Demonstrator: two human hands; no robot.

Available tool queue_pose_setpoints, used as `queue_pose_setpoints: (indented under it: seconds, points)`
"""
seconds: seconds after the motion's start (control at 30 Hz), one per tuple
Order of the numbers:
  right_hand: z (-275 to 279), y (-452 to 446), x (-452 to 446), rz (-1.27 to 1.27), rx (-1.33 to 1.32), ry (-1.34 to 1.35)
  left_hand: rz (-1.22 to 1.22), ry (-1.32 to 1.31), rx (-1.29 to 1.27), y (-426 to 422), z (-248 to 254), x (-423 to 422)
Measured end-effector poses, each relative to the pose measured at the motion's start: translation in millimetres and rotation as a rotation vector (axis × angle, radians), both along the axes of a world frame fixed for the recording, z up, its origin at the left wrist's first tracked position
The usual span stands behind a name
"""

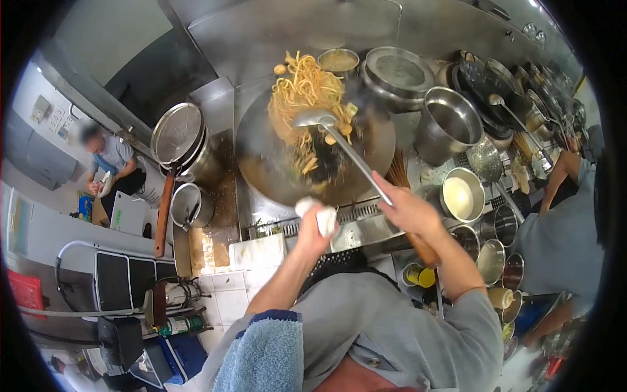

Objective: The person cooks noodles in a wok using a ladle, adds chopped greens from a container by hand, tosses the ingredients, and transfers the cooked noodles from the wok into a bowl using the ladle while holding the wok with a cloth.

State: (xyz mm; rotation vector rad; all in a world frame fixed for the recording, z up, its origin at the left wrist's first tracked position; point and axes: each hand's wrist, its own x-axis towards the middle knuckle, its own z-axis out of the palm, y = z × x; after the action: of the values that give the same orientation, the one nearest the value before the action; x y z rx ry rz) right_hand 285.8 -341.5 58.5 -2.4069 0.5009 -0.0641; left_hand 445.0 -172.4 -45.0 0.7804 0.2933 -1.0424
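A big wok (261, 173) sits on the range in front of me, steaming. Noodles (307, 85) with pieces of vegetable are up in the air over its far side, and some loose bits are lower down. My left hand (315, 228) is closed around a folded white cloth (326, 221) at the wok's near rim; whether a handle lies under the cloth is hidden. In my right hand (410, 210) is the handle of a long metal ladle (353, 153), its bowl overlapping the noodles in view.
Metal pots (449, 127) and a container of pale yellow contents (460, 196) stand to the right. A strainer (177, 134) rests on a pot at left. One co-worker (562, 222) is close on the right; another person (111, 163) sits far left.
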Motion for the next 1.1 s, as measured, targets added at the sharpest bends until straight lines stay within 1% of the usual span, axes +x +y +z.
queue_pose_setpoints:
  seconds: [0.03, 0.07, 0.1, 0.13, 0.2, 0.23, 0.27, 0.3, 0.33, 0.4, 0.43, 0.47, 0.53, 0.57, 0.6, 0.63, 0.67, 0.73, 0.77, 0.83, 0.9, 0.93, 0.97, 1.03, 1.1]
  points:
    - [2, -4, -10, 0.052, 0.009, -0.022, 0.011, 0.059, -0.016, -8, -4, 20]
    - [17, -3, -20, 0.084, 0.009, 0.003, 0.023, 0.116, -0.039, -20, -5, 47]
    - [50, 6, -26, 0.037, 0.15, 0.201, -0.054, 0.081, -0.024, -24, 7, 60]
    - [78, 8, -27, -0.019, 0.274, 0.386, -0.05, 0.113, 0.002, -27, 19, 62]
    - [76, -1, -23, 0.027, 0.218, 0.393, -0.136, 0.137, -0.051, -30, 21, 74]
    - [67, -2, -22, 0.052, 0.208, 0.406, -0.102, 0.113, -0.042, -36, 14, 81]
    - [46, -4, -12, 0.07, 0.13, 0.292, -0.07, 0.098, -0.025, -42, 3, 86]
    - [18, -10, 5, 0.086, 0.055, 0.186, -0.055, 0.086, -0.078, -47, -7, 83]
    - [4, -14, 16, 0.103, -0.037, 0.072, -0.041, 0.037, -0.056, -45, -16, 70]
    - [-1, -6, 23, 0.024, -0.044, 0.07, -0.01, -0.066, -0.017, -30, -34, 31]
    - [-3, -2, 24, -0.014, -0.041, 0.067, -0.032, -0.066, 0.072, -18, -27, 9]
    - [-4, -4, 17, -0.008, -0.057, -0.002, -0.095, -0.034, 0.018, -6, -22, -2]
    - [-3, 0, -10, 0.009, -0.056, -0.106, 0.012, -0.023, 0.042, -5, -11, 2]
    - [22, 9, -20, -0.081, 0.158, 0.016, -0.042, 0.053, -0.135, -7, -32, 28]
    - [42, 11, -24, -0.174, 0.362, 0.141, -0.027, 0.04, -0.1, -15, -16, 43]
    - [31, 3, -34, -0.198, 0.495, 0.063, -0.072, 0.041, -0.097, -24, -17, 65]
    - [40, 4, -34, -0.203, 0.568, 0.008, -0.037, 0.056, -0.023, -33, 6, 72]
    - [20, -10, -15, -0.294, 0.663, -0.153, -0.031, 0.11, 0.02, -44, 21, 80]
    - [5, -18, 0, -0.294, 0.69, -0.235, -0.05, 0.096, 0.002, -47, 16, 86]
    - [-25, -31, 34, -0.3, 0.594, -0.262, -0.089, 0.074, -0.032, -51, 11, 93]
    - [-52, -28, 68, -0.335, 0.632, -0.294, -0.094, 0.073, -0.035, -57, 9, 97]
    - [-56, -23, 80, -0.352, 0.648, -0.314, -0.097, 0.068, -0.039, -61, 9, 100]
    - [-54, -16, 84, -0.306, 0.78, -0.306, -0.133, 0.109, -0.054, -64, 3, 107]
    - [-35, -6, 75, -0.208, 1.009, -0.296, -0.084, 0.063, 0.01, -65, 5, 99]
    - [-31, -8, 70, -0.248, 0.999, -0.338, -0.06, 0.033, 0.062, -65, 9, 95]
